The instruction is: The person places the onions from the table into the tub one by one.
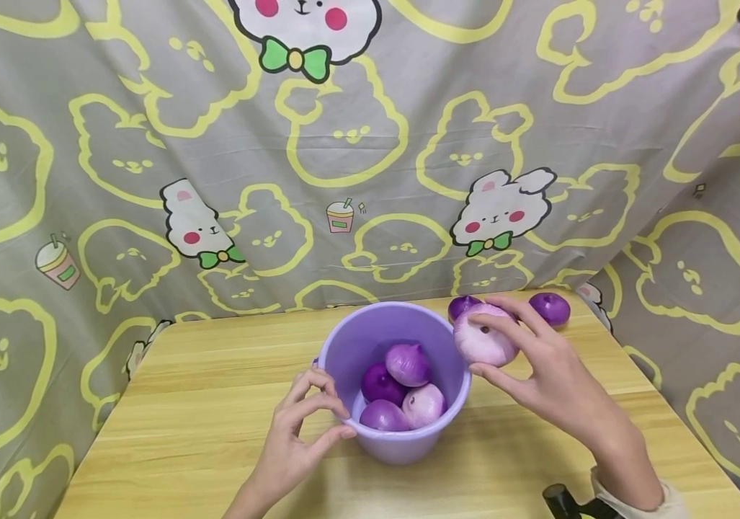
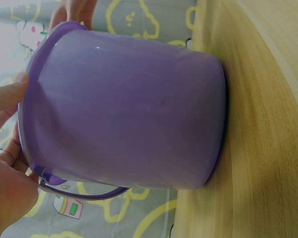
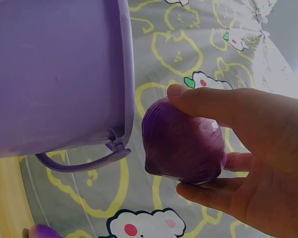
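A light purple bucket (image 1: 402, 450) stands upright on the table, several onions (image 1: 408, 364) lying at its bottom. My left hand (image 1: 301, 425) holds the bucket's near-left rim, with the thumb on the outer side in the left wrist view. Between the thumb and fingers of my right hand (image 1: 554, 364) is a purple onion (image 3: 181, 144), held off the table at the height of the bucket's right rim and just outside it. Its pale, root-marked end faces up in the head view.
Two more onions lie on the wooden table (image 1: 214, 404) behind the right hand: a dark one (image 1: 550, 308) near the back right corner, another (image 1: 462, 305) partly hidden by the held onion. A patterned curtain (image 1: 370, 166) hangs behind the table. The bucket's handle (image 3: 84, 166) hangs down.
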Tool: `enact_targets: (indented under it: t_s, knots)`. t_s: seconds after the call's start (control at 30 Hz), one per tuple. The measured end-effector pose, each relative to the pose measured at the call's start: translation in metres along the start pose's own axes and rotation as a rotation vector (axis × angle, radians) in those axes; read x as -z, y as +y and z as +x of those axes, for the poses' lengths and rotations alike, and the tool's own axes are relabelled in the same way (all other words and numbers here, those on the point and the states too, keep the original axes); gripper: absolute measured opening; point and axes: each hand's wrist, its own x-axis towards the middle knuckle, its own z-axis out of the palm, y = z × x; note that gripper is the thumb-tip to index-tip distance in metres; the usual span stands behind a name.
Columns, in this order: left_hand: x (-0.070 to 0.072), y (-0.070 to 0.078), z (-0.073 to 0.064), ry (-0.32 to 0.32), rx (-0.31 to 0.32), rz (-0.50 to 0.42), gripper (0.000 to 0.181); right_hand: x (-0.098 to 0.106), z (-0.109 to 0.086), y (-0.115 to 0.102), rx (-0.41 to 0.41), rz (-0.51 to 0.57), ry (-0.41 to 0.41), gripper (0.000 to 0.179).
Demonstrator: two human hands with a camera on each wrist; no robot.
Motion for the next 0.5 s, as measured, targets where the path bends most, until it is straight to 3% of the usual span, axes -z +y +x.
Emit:
enact_targets:
  t_s: [0.5]
  knots:
    - [0.0002, -0.0011, -0.0013, -0.001, 0.010, 0.001, 0.022, -0.0095, 0.0004, -0.0050, 0.023, 0.015, -0.010, 0.067]
